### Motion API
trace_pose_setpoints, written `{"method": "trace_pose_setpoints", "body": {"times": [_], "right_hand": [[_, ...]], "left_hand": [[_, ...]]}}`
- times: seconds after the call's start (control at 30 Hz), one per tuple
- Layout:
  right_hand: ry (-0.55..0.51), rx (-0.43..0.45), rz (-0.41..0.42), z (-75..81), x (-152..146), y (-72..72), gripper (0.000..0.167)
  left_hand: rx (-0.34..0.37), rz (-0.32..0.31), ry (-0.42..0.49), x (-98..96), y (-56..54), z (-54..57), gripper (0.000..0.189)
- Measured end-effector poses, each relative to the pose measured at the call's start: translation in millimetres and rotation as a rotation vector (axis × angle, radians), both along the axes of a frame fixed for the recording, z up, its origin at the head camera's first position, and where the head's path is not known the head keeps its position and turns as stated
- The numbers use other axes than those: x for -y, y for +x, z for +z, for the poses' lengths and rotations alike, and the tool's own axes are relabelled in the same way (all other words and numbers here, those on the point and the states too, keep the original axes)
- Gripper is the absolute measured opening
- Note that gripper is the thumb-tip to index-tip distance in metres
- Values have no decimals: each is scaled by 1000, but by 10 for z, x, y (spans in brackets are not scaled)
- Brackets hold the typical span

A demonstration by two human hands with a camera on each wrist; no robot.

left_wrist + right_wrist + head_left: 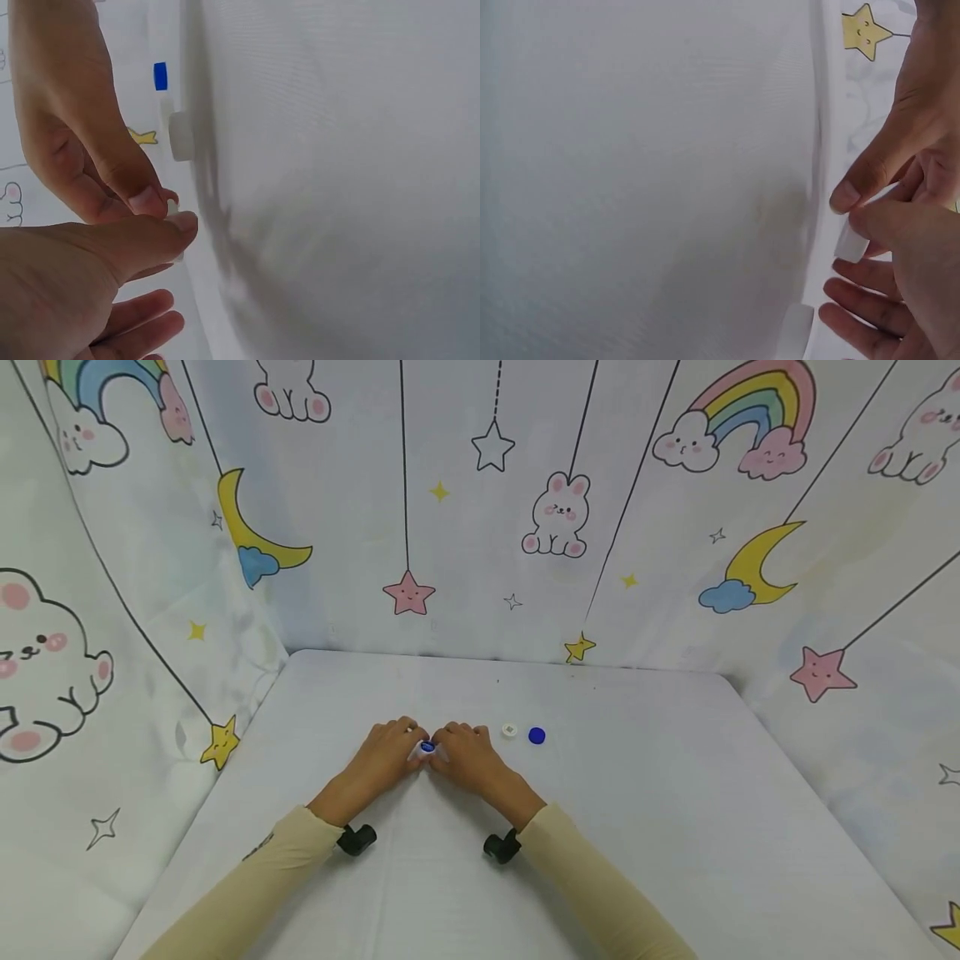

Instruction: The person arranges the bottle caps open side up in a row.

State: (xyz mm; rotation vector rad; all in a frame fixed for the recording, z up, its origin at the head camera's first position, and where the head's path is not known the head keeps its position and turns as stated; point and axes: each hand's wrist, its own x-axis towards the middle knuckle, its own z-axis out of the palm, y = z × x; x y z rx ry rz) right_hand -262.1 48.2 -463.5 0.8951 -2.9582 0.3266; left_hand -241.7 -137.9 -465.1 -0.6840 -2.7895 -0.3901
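Both hands meet over the table in the head view, the left hand and the right hand side by side. Between their thumbs and fingers they pinch a small white piece with a blue round part at its top; its exact kind I cannot tell. In the right wrist view, one end of this white piece shows past the fingertips, while the rest is covered. To the right of the hands lie a white round piece with a cross-like mark and a blue disc, close together but apart.
A white cloth covers the table. Behind and along both sides hang white cloth walls printed with stars, moons, rabbits and rainbows. Each wrist carries a small black camera, one by the left sleeve and one by the right sleeve.
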Motion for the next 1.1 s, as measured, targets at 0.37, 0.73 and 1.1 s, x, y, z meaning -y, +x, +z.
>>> {"method": "trace_pose_setpoints", "body": {"times": [0.37, 0.73, 1.1], "right_hand": [[-127, 80, -30, 15, -49, -45, 35], [-148, 98, -27, 34, -84, -43, 40], [-201, 62, 1, 69, -111, -29, 48]], "left_hand": [[-86, -69, 57, 24, -22, 80, 28], [-101, -13, 63, 30, -56, 91, 17], [45, 96, 242, 36, -61, 181, 20]]}}
